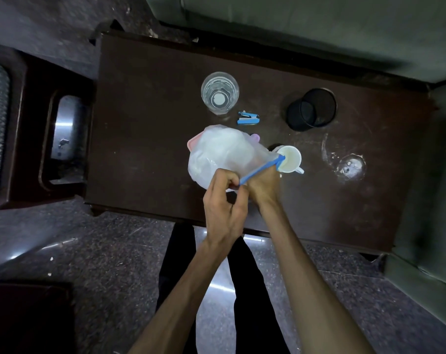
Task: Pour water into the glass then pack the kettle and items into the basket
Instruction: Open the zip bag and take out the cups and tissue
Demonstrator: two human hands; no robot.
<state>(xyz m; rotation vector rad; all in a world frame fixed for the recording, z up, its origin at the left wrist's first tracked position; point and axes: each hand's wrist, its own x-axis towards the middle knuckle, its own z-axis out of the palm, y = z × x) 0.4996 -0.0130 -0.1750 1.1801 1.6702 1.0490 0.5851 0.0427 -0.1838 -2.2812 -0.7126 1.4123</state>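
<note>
Bulging clear zip bag [221, 154] at the middle of the dark table [145, 139], held up off the top, pale contents inside too blurred to name, a pink edge [192, 145] showing at its far left corner. Blue zip strip [261, 168] along the bag's near edge, running from the left hand up toward the white mug. Left hand [223, 203] just nearer than the bag, fingers curled tight, thumb and forefinger pinched on the near end of the strip. Right hand [262, 186] beside it to the right, closed around the bag's near edge under the strip; finger detail hidden. White mug [289, 159] just right of the bag, upright, touching the strip's far end or very close behind it, cannot tell which. Small blue stapler [248, 118] lying just beyond the bag. Clear glass [219, 93] with water farther beyond, upright. Black mesh pot [311, 109] beyond and right of the bag, tipped on its side. Whitish ring stain [351, 166] well right of the bag, past the mug.
</note>
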